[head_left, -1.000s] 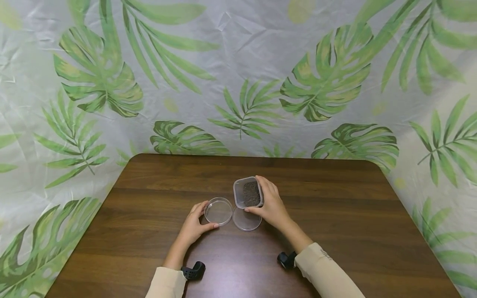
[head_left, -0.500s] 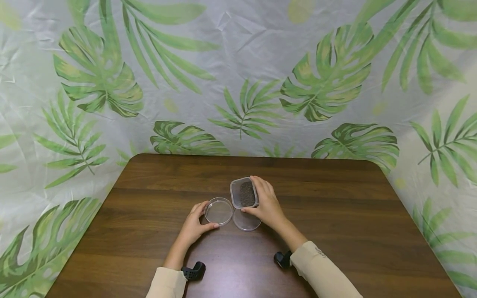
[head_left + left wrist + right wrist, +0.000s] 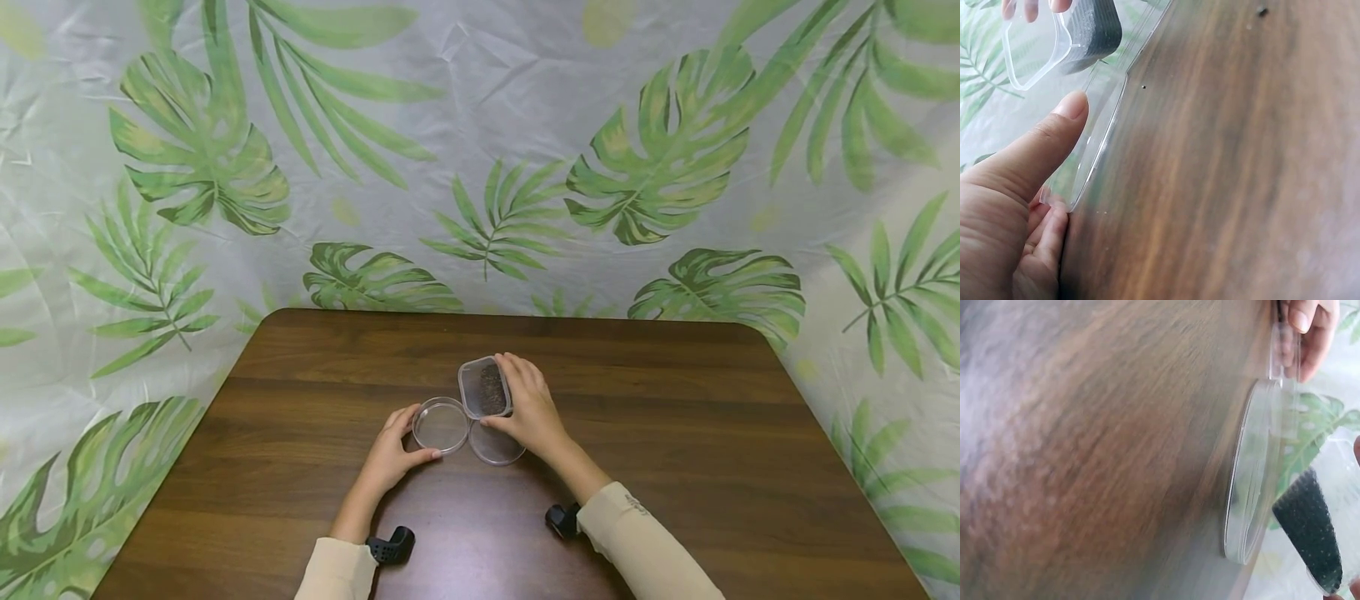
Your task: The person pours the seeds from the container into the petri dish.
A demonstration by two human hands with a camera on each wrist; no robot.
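Note:
My left hand (image 3: 386, 457) holds a clear petri dish (image 3: 440, 427) at its left side, thumb at the near edge and fingers at the far side. In the left wrist view, the thumb lies along the dish wall (image 3: 1096, 134). My right hand (image 3: 534, 414) grips a clear square plastic tub (image 3: 471, 390), raised and tilted left. Dark, soil-like grains (image 3: 492, 392) are gathered along the tub's right side; the right wrist view shows them as a slanted dark mass (image 3: 1311, 531). Beneath the tub, a second round clear dish part (image 3: 497, 448) lies beside the first, partly covered.
The brown wooden table (image 3: 660, 383) carries a few dark crumbs, such as one speck (image 3: 1262, 11) in the left wrist view. A leaf-printed curtain (image 3: 510, 108) hangs behind it. Black cameras (image 3: 392, 546) sit on both wrists.
My right hand has carried the tub left toward the first dish, with the tub tilting more. The left hand and both dish parts have stayed in place.

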